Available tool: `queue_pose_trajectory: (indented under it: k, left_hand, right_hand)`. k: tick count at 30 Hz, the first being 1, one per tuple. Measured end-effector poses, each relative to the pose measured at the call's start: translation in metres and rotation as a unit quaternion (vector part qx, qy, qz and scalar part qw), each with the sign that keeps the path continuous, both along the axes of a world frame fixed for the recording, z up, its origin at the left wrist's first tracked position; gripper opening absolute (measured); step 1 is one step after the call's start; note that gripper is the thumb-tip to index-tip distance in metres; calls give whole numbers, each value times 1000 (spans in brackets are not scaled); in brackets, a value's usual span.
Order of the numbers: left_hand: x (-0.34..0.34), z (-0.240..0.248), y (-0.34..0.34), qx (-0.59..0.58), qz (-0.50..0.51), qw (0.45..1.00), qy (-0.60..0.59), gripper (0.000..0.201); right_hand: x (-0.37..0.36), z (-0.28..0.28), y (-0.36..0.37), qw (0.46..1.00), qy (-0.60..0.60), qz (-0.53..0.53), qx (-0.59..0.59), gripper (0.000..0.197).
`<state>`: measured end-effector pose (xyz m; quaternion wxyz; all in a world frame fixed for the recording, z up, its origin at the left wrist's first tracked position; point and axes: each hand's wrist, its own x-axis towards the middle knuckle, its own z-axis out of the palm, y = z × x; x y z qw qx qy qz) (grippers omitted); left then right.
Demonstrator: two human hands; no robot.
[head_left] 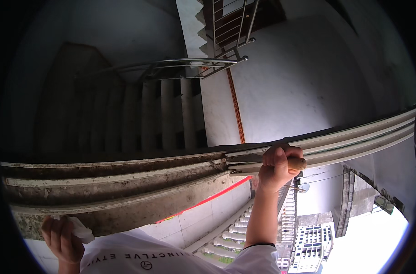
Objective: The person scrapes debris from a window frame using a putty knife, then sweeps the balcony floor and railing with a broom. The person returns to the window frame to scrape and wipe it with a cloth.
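My right hand [277, 166] is closed round the wooden handle [297, 164] of a tool. Its thin, dark, blade-like end [244, 157] points left and lies along the window track; the exact kind of tool I cannot make out. That hand sits over the pale window frame [345, 139], right of the middle. At the lower left, my left hand [64, 239] grips a crumpled white tissue or cloth [82, 230] by the sill's near edge. Dirt and crumbs coat the open sliding-window track [103, 176] between my hands.
Beyond the sill are dim stairs [148, 118] with a metal handrail [194, 60] and a pale landing floor [290, 96]. On my side, a red strip [208, 196], a balustrade [237, 230] and distant buildings [310, 242] show below.
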<state>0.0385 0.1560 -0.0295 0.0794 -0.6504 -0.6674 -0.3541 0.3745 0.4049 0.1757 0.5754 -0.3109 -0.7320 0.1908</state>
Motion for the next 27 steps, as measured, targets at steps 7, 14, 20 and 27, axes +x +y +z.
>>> queue_pose_trajectory:
  k: [7,14,20,27]
  left_hand:
    - [-1,0,3,14,-17,1000,-6,22]
    - [1,2,4,27,-15,999,-23,20]
    - [-3,-5,3,-9,-23,1000,2,20]
    - [8,35,23,139,-1,990,19,16]
  right_hand:
    - [43,-19,23,985,162,-24,-58,18]
    - [35,-35,36,957,240,-142,-85,15]
    - [54,-33,19,924,305,-197,-119,13]
    - [29,-14,-1,912,351,-106,-181,14]
